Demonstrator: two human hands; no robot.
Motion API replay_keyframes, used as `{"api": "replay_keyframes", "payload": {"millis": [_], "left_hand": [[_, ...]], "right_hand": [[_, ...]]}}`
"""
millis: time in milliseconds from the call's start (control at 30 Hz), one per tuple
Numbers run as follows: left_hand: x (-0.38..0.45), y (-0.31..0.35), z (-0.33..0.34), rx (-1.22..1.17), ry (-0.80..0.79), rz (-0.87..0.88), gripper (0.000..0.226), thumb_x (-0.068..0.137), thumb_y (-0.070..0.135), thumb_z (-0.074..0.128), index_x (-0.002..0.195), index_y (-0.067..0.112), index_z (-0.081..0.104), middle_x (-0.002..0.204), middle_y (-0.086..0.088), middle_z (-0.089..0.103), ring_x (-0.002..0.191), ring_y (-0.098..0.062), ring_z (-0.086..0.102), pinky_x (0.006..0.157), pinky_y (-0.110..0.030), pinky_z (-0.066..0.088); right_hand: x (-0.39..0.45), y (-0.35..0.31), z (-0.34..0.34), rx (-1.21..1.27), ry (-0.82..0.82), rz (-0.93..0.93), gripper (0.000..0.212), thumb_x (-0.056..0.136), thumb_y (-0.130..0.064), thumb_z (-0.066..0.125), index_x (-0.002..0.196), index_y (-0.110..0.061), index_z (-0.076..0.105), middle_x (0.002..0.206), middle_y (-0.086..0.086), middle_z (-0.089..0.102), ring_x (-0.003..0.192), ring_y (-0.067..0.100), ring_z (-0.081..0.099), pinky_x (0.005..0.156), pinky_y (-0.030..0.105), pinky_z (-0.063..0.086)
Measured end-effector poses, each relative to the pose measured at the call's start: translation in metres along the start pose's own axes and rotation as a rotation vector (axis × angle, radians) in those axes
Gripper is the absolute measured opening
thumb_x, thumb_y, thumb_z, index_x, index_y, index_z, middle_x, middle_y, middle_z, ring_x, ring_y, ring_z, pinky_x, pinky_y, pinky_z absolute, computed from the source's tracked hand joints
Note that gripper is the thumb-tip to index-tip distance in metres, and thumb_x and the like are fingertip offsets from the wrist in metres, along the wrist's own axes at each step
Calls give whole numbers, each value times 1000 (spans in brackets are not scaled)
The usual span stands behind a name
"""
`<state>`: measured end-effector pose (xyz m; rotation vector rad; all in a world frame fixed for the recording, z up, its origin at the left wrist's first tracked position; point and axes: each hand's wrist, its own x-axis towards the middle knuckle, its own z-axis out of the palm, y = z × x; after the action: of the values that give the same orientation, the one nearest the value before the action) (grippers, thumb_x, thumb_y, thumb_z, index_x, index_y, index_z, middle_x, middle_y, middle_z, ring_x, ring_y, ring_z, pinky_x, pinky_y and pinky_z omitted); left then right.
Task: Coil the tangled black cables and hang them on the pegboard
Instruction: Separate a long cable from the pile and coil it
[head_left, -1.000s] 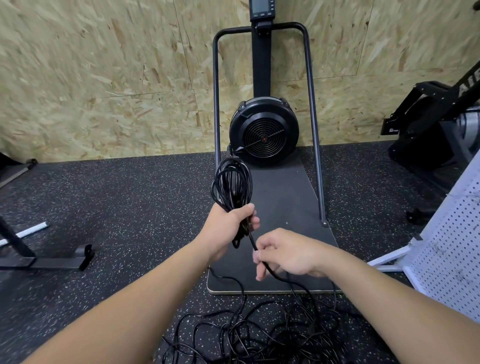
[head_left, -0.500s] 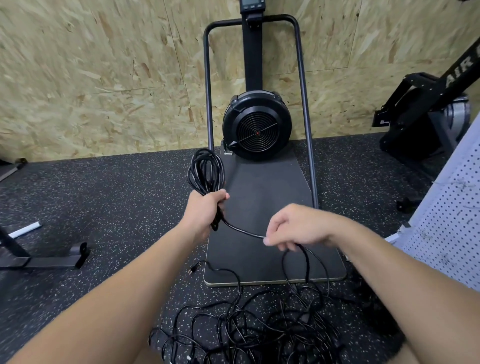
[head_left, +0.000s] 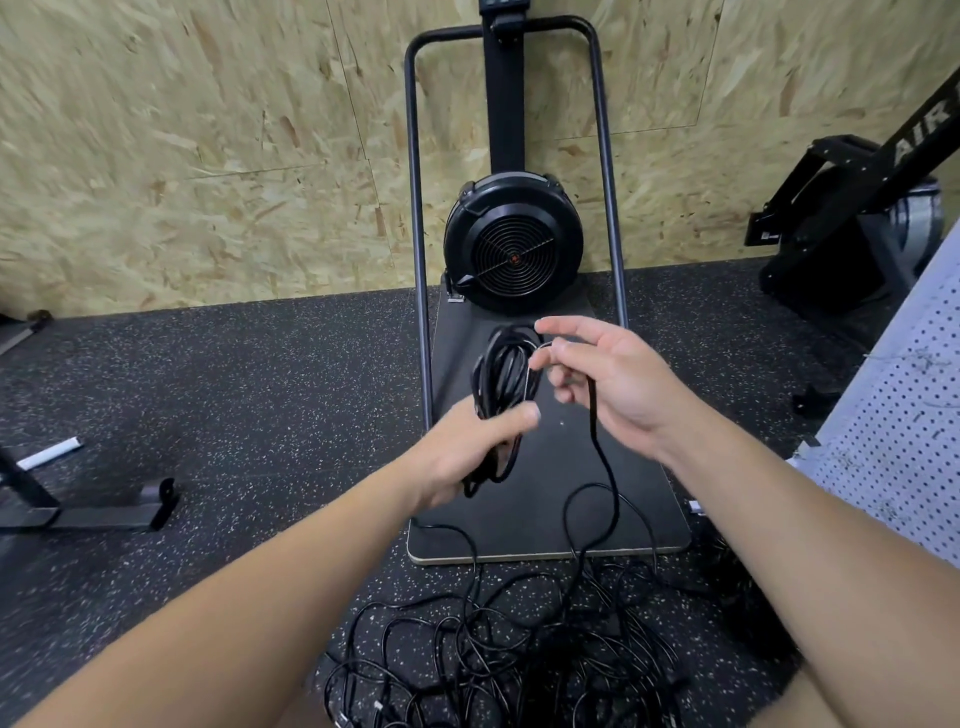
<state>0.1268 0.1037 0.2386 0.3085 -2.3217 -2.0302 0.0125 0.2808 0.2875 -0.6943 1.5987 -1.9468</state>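
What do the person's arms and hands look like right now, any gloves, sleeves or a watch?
Both forearms are bare as far as the head view shows: no sleeves in frame. The left hand and right hand wear no gloves, and no rings, watch or wristband show on either wrist. No markings are visible. The upper arms lie outside the picture.

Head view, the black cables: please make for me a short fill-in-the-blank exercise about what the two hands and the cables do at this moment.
1. The left hand grips a coil of black cable, and this coil is held above the ____ platform of the fan machine.
2. The right hand lifts one strand toward the ____ of the coil.
3. The tangled cables lie on the speckled ____.
4. The white pegboard stands at the ____ edge of the view.

Missing words: black; top; floor; right
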Motion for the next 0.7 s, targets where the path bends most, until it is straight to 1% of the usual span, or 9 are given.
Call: {"api": "replay_keyframes", "payload": {"millis": [67, 167, 233, 333, 400, 433, 533, 633, 700], "left_hand": [[2, -3, 0, 69, -40, 50, 21, 95, 22, 81, 97, 18, 61, 70, 14, 52, 62, -8, 46, 54, -22, 41], [4, -2, -3, 19, 47, 51, 25, 86, 13, 77, 90, 14, 52, 81, -5, 42, 76, -22, 40, 66, -42, 34], [5, -1, -6, -55, 109, 30, 24, 85, 8, 71, 87, 18, 49, 85, -8, 39, 78, -27, 36, 65, -42, 31], [6, -2, -15, -159, 130, -20, 25, 80, 9, 70, 83, 19, 48, 81, -10, 37, 66, -22, 39, 59, -33, 33], [8, -3, -20, -227, 129, -37, 30, 81, 10, 71, 81, 24, 46, 79, -5, 38, 62, -16, 42, 55, -29, 34], [9, -4, -22, -238, 133, -43, 30, 82, 11, 73, 80, 25, 47, 79, -4, 40, 61, -15, 43, 55, -28, 36], [8, -4, -25, -196, 133, -77, 27, 80, 21, 81, 78, 21, 54, 76, -5, 44, 64, -19, 44, 57, -29, 37], [5, -6, -22, -123, 75, -83, 28, 80, 18, 86, 89, 16, 60, 80, -10, 46, 68, -21, 45, 58, -32, 36], [2, -6, -15, -114, 11, -47, 24, 83, 8, 84, 89, 12, 61, 79, -8, 50, 66, -20, 48, 57, -32, 40]], "right_hand": [[-2, 3, 1, -28, -15, -4, 30, 110, -4, 61, 140, -8, 60, 107, 17, 79, 86, 21, 57, 76, 37, 48], [-2, 6, -3, -175, -16, 11, 42, 103, -7, 74, 140, -12, 56, 105, 11, 78, 85, 22, 63, 79, 43, 55], [-2, 11, -9, -411, 5, 64, 37, 101, -18, 78, 132, -14, 60, 99, 4, 81, 86, 22, 72, 90, 52, 62], [-7, 20, -20, -710, -50, 168, 14, 103, -36, 72, 105, -23, 77, 98, -3, 83, 94, 30, 73, 106, 51, 55], [-7, 21, -23, -801, -53, 164, 21, 103, -43, 69, 95, -28, 81, 101, 3, 81, 101, 40, 70, 95, 48, 56], [-6, 18, -22, -814, -42, 136, 21, 103, -43, 68, 95, -30, 82, 103, 6, 80, 96, 39, 69, 88, 47, 56], [-6, 3, -15, -703, -19, 2, 20, 107, -32, 67, 95, -24, 82, 94, 1, 79, 72, 19, 60, 73, 38, 53], [-11, -7, 2, -547, -13, -117, 21, 110, -26, 67, 102, -14, 81, 80, 1, 74, 65, 17, 59, 69, 30, 55], [-11, -6, 12, -491, 2, -171, 22, 109, -28, 69, 101, -11, 80, 82, 13, 73, 63, 20, 59, 68, 32, 54]]}}
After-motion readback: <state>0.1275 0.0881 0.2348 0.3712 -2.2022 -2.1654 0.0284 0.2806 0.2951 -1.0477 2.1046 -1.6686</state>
